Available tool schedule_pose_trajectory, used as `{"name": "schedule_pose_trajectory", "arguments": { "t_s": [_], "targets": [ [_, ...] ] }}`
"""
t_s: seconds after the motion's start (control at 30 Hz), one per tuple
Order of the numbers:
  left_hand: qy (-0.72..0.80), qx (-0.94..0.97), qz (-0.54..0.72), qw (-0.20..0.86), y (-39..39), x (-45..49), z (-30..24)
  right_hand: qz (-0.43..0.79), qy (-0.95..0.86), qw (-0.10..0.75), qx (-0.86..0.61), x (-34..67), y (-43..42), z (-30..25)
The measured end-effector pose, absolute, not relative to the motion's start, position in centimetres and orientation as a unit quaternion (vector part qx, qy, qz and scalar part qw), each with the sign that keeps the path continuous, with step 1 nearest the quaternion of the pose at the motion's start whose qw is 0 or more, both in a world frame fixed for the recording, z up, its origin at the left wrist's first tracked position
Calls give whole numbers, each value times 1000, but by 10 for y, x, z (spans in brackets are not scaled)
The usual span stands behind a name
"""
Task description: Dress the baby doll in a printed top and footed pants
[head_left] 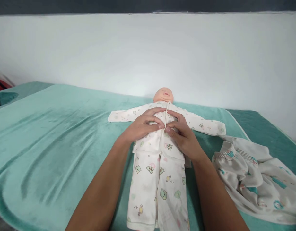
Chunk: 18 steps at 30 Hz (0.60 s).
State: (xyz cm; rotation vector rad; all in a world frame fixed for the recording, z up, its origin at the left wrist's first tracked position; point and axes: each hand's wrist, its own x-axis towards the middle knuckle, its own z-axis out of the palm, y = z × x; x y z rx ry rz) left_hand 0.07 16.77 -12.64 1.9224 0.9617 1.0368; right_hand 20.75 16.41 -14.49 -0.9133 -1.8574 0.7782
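A person's left hand (141,127) and right hand (184,134) meet over the chest of a baby doll (163,95), fingertips pinched narrowly on the front edge of its bear-print jacket (148,140); any fastener there is too small to make out. The doll lies on a teal blanket (54,134), matching trousers (143,183) below its waist, more printed baby clothes (249,175) heaped to the person's right of it.

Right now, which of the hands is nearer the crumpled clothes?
Right. The right hand touches the shirt, with blanket between it and the clothes; the left hand also touches the shirt, farther away, beyond the right hand.
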Motion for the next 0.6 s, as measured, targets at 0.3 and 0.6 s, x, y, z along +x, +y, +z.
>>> {"name": "schedule_pose_trajectory", "arguments": {
  "t_s": [0.3,0.6],
  "targets": [
    [401,772,380,315,166,8,-130,310,-733,446,-409,202,160,-142],
    [395,767,398,311,164,9,-128,406,-585,572,-408,197,163,-143]
  ]
}}
